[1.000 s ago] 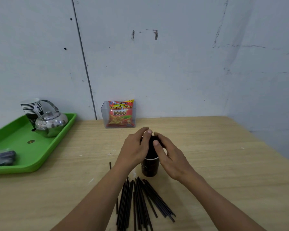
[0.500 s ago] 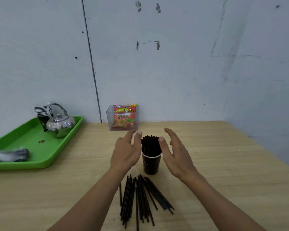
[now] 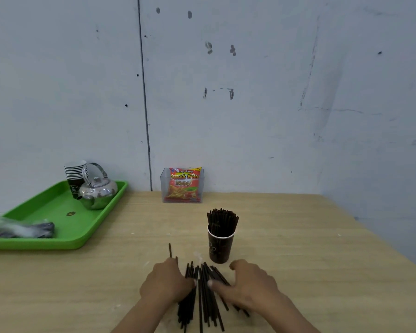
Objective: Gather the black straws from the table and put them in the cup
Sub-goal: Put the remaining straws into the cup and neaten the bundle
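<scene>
A dark paper cup [image 3: 219, 248] stands upright on the wooden table [image 3: 310, 260], with a thick bundle of black straws [image 3: 222, 221] sticking out of it. In front of the cup, several loose black straws [image 3: 203, 306] lie in a fan on the table. One single straw [image 3: 170, 249] lies just left of the pile. My left hand [image 3: 166, 282] rests on the left side of the pile and my right hand [image 3: 247, 284] on the right side. Fingers of both touch the straws. No straw is lifted.
A green tray [image 3: 46, 239] at the left holds a steel kettle [image 3: 97, 192], a stack of paper cups [image 3: 74, 174] and a grey wrapped bundle [image 3: 19, 229]. A clear box with a red snack packet [image 3: 183, 185] stands by the wall. The table's right edge slants near.
Both hands have left the cup's top and dropped down to the loose straws in front of it. The bundle in the cup now stands uncovered. The camera has tilted upward.
</scene>
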